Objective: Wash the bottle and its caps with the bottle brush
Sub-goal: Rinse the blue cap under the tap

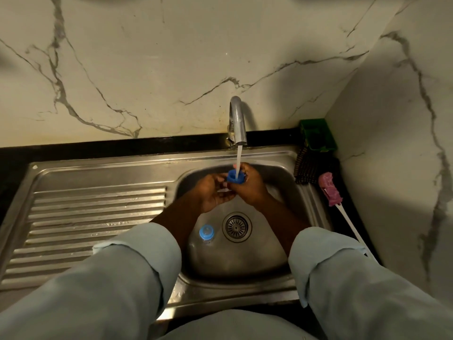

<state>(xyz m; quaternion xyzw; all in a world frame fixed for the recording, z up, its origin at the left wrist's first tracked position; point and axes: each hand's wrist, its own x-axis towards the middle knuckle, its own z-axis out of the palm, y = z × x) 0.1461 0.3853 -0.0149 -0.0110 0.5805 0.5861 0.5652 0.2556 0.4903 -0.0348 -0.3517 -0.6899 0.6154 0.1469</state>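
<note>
Holding: my right hand [247, 190] grips blue ring-shaped plastic cap [234, 177] under tap stream [238, 160].
Left hand [212, 192]: fingers curled, seemingly pinching something small and pale.

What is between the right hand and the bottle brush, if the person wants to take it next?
Nothing visible blocks it. The bottle brush lies free on the sink's right rim, but the right hand is busy: with the left hand it holds the blue cap under the water stream.
</note>
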